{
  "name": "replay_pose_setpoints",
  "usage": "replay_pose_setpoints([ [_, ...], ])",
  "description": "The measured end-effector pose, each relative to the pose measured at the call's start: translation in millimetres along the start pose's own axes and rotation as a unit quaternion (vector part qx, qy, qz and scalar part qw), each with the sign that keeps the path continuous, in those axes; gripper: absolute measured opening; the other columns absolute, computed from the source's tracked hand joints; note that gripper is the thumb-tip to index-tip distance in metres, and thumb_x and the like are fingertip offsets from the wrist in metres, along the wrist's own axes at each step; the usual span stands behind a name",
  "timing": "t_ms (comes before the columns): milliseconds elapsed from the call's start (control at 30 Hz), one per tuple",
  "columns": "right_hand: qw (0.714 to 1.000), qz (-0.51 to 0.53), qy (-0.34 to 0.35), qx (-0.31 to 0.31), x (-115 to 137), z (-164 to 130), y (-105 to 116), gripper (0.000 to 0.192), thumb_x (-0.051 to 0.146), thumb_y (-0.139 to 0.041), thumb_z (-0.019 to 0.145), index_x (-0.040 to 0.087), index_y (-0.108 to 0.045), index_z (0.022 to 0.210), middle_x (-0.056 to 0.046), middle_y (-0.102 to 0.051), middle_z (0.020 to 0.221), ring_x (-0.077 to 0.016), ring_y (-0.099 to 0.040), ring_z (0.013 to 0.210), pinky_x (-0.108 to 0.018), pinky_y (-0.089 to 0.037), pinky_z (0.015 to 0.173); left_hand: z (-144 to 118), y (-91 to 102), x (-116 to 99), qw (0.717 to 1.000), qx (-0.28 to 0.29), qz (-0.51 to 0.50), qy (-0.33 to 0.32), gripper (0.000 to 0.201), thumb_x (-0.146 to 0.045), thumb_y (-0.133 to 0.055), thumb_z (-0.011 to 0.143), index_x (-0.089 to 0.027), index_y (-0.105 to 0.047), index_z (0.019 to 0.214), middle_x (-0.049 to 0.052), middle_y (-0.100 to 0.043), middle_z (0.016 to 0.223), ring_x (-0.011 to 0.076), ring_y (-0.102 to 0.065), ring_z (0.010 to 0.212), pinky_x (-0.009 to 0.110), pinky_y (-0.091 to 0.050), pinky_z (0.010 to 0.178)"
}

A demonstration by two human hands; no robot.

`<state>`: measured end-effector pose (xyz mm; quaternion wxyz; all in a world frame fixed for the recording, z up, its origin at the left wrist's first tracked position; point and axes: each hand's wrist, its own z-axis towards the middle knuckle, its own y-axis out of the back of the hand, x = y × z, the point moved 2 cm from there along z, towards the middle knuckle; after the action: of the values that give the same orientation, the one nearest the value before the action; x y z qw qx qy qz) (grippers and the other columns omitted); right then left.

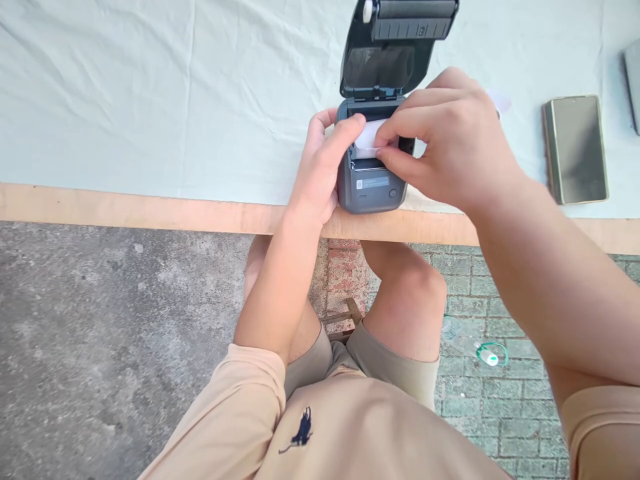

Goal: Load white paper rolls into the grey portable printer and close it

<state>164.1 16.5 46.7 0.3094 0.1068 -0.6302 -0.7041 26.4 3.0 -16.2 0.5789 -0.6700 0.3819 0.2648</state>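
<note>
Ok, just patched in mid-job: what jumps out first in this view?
The small grey printer at the table's near edge, its lid flipped up. Both hands meet over its open bay: the right hand pinches the white paper roll, and the left hand steadies the printer's side. A phone lies to the right on the cloth.

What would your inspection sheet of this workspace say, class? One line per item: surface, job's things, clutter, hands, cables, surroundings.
Surface: table with wooden edge under a pale cloth.
Job's things: small grey printer at the table edge, lid open; white paper roll in its bay.
Clutter: phone lying flat to the right.
Hands: left hand against the printer's side, right hand pinching the paper roll.
Cables: nothing seen.
Surroundings: concrete and brick floor; plastic bottle on it.
</note>
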Motion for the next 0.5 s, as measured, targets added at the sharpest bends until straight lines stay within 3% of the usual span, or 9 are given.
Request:
replay_pose_setpoints([
  [133, 0.998, 0.046, 0.041, -0.004, -0.1, -8.8, 5.6, 0.009, 0.028, -0.054, 0.082, 0.028, -0.059, 0.074, 0.001, -0.068, 0.084, -0.0223, -0.056, 0.076, -0.046, -0.041, 0.08, -2.4, 0.4, 1.5, 0.997, 0.068, 0.024, -0.015, 0.027, -0.02, -0.06, 0.083, -0.023, -0.046, 0.106, -0.005, -0.059, 0.088, 0.0164, -0.065, 0.101, 0.023, -0.048, 0.079],
  [267, 0.998, 0.011, 0.051, -0.032, 5.7, -23.5, 3.4, 0.013, 0.031, -0.052, 0.084, 0.029, -0.06, 0.074, 0.003, -0.069, 0.092, -0.0214, -0.055, 0.078, -0.044, -0.041, 0.077, -3.7, 1.4, 0.2, 0.996, 0.073, 0.033, -0.026, 0.027, -0.019, -0.061, 0.082, -0.023, -0.05, 0.106, -0.003, -0.06, 0.091, 0.014, -0.065, 0.095, 0.022, -0.048, 0.077],
  [367, 0.997, 0.015, 0.062, -0.052, 5.5, -35.2, -0.7, 0.013, 0.036, -0.055, 0.083, 0.029, -0.061, 0.073, 0.004, -0.068, 0.096, -0.0204, -0.054, 0.078, -0.043, -0.043, 0.077, -5.6, 0.0, -2.2, 0.997, 0.047, 0.062, -0.006, 0.043, -0.008, -0.067, 0.07, -0.027, -0.054, 0.107, -0.002, -0.063, 0.094, 0.0167, -0.063, 0.098, 0.025, -0.049, 0.083],
  [500, 0.966, 0.158, 0.011, -0.204, -9.5, -40.0, -3.4, 0.018, 0.045, -0.058, 0.08, 0.03, -0.059, 0.089, -0.004, -0.061, 0.1, -0.0246, -0.056, 0.095, -0.041, -0.046, 0.074, -7.5, -0.2, -3.7, 0.998, 0.006, 0.061, 0.03, 0.061, 0.002, -0.067, 0.059, -0.031, -0.057, 0.111, -0.001, -0.066, 0.098, 0.0221, -0.061, 0.108, 0.031, -0.051, 0.092],
])
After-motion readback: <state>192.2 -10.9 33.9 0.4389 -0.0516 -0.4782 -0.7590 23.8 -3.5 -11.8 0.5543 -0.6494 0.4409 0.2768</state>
